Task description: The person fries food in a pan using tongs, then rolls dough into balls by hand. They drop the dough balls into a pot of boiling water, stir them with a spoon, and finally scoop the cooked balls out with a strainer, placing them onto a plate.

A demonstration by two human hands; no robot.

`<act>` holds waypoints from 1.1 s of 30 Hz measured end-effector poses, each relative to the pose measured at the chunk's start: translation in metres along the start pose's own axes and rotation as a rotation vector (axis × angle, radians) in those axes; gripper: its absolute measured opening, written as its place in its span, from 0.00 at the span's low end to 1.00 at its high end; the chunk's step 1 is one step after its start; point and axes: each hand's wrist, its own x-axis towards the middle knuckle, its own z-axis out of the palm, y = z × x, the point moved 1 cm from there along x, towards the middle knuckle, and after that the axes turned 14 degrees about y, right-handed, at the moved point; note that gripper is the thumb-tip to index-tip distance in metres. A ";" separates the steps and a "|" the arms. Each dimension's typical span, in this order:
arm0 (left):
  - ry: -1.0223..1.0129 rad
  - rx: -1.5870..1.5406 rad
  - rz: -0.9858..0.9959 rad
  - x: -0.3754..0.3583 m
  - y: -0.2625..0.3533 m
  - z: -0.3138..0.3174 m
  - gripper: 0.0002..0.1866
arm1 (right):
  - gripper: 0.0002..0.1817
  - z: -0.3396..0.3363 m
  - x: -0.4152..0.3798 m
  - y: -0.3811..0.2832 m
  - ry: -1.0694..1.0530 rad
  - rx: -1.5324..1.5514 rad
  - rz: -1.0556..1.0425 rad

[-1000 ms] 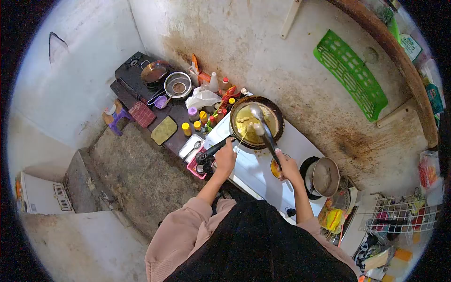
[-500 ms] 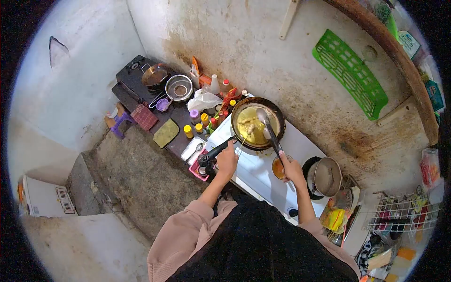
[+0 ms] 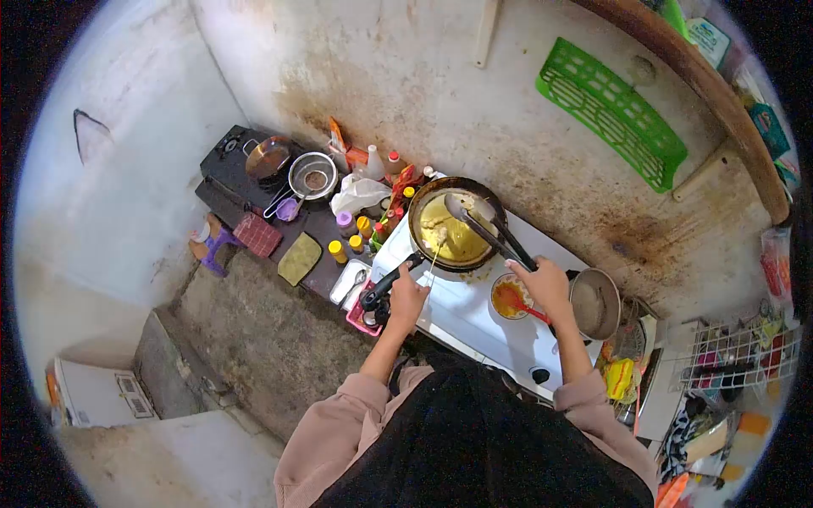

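White stove top (image 3: 474, 309) carries frying pan (image 3: 455, 227) at its far-left corner, yellow batter inside; left hand (image 3: 407, 296) closed round a thin stick, just beside pan handle; right hand (image 3: 546, 286) gripping ladle (image 3: 483, 222) over pan; small orange bowl (image 3: 511, 298) nr right hand.

No text, label, brand or number is legible anywhere: the packets on the wooden shelf (image 3: 728, 102) at the upper right are too blurred.
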 end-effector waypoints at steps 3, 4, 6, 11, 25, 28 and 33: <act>-0.010 -0.062 0.018 0.000 -0.004 -0.001 0.32 | 0.37 -0.005 0.007 0.004 0.052 -0.029 -0.091; -0.017 -0.095 0.028 0.001 -0.007 0.000 0.32 | 0.34 -0.006 0.008 0.003 0.057 -0.030 -0.114; -0.046 -0.146 0.031 0.002 -0.012 0.002 0.32 | 0.34 -0.003 0.009 0.004 0.068 -0.058 -0.137; -0.198 -0.371 -0.221 0.002 -0.011 0.001 0.28 | 0.33 0.004 0.003 0.000 0.066 -0.083 -0.113; -0.710 -0.697 -0.649 0.004 -0.032 0.026 0.25 | 0.34 0.027 -0.031 0.020 0.087 -0.048 0.074; -0.727 -0.766 -0.712 0.006 -0.039 0.031 0.20 | 0.35 0.030 -0.041 0.026 0.099 0.032 0.172; -0.814 -0.729 -0.698 0.007 -0.034 0.031 0.13 | 0.35 0.013 -0.066 0.045 0.182 0.216 0.300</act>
